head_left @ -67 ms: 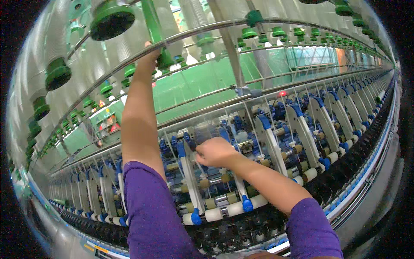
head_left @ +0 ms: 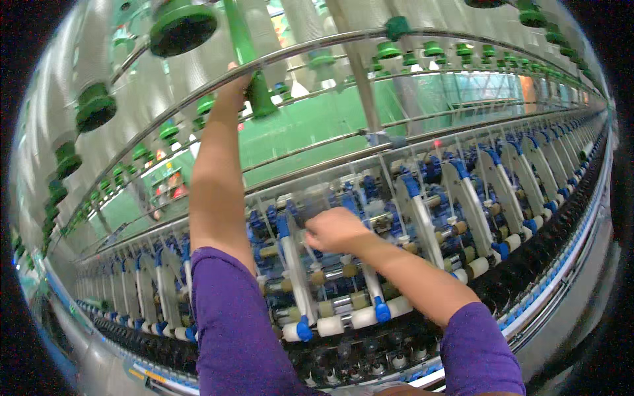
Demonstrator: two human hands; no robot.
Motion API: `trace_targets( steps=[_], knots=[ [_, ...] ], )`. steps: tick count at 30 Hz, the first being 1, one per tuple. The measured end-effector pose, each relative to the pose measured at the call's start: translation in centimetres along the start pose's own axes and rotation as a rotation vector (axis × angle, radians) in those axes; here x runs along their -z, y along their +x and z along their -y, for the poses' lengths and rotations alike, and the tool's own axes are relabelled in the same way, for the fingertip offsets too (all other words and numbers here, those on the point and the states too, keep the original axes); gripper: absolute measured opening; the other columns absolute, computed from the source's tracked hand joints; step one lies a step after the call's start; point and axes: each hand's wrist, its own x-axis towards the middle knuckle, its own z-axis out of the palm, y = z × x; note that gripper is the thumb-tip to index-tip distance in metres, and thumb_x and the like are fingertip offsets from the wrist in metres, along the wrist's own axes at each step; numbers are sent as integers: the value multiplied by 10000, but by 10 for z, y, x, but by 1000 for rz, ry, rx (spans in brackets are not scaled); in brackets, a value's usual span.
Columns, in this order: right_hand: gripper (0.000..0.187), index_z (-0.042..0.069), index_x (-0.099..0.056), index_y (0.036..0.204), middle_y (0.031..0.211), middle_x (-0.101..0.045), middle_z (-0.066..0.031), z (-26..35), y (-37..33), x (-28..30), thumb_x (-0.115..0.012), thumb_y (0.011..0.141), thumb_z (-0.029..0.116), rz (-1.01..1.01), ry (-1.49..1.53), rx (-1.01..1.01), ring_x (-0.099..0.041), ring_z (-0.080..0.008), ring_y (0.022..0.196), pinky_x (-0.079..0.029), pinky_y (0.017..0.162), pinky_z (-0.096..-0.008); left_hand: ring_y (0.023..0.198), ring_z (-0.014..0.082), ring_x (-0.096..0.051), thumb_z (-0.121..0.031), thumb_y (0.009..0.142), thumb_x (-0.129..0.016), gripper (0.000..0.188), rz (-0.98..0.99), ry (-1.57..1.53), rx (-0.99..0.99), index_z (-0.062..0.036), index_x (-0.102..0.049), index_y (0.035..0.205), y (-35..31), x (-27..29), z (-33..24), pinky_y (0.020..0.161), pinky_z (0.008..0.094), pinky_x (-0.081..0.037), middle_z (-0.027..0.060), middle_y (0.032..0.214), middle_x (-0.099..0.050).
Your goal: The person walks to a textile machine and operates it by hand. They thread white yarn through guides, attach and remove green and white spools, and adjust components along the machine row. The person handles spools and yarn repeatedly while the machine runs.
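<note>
My left arm reaches up at the upper left, and my left hand [head_left: 239, 87] is closed around a bare green bobbin tube [head_left: 261, 96] behind the metal rail. Most of its fingers are hidden by the tube and rail. The tube hangs tilted, its flared lower end below the rail. My right hand [head_left: 335, 231] is in front of the machine's roller arms, fingers curled together beside a white arm with a blue cap [head_left: 284, 228]. Whatever its fingertips pinch is blurred and too small to name.
White wound bobbins with green ends [head_left: 96, 109] hang overhead in rows. The curved metal rail [head_left: 198, 96] crosses below them. A long row of roller arms [head_left: 462, 191] runs to the far right above dark spindles [head_left: 370, 353]. A red light [head_left: 437, 143] glows nearby.
The view has shifted slightly. The green bobbin tube in my left hand has come a little lower against the rail. My right hand stays by the same roller arm, fingers still curled.
</note>
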Motion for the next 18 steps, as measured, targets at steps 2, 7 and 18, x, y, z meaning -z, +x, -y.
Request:
trace_targets(
  steps=[2,7,18],
  knots=[
    [320,56,-646,763,761,-640,-176,2,1,-2,-504,790,342,11,-15,9,-627,-360,744,-504,692,-464,683,217,-554,-274,703,-727,398,49,-95,138,-46,-546,976,-26,-9,-5,576,397,-500,88,800,-554],
    [283,57,-582,670,657,-602,-148,3,0,-5,-527,785,310,-69,-80,38,-590,-351,640,-474,596,-457,763,191,-523,-254,685,-692,439,309,223,214,-25,-511,1014,-172,-23,-1,632,357,-449,83,831,-545],
    [268,67,-613,694,666,-617,-145,7,-5,-6,-540,788,306,-120,-75,117,-603,-346,648,-488,622,-446,1066,385,-496,-202,623,-704,705,727,1192,540,-102,-411,1256,-411,155,39,889,447,-422,175,1117,-548]
  ],
)
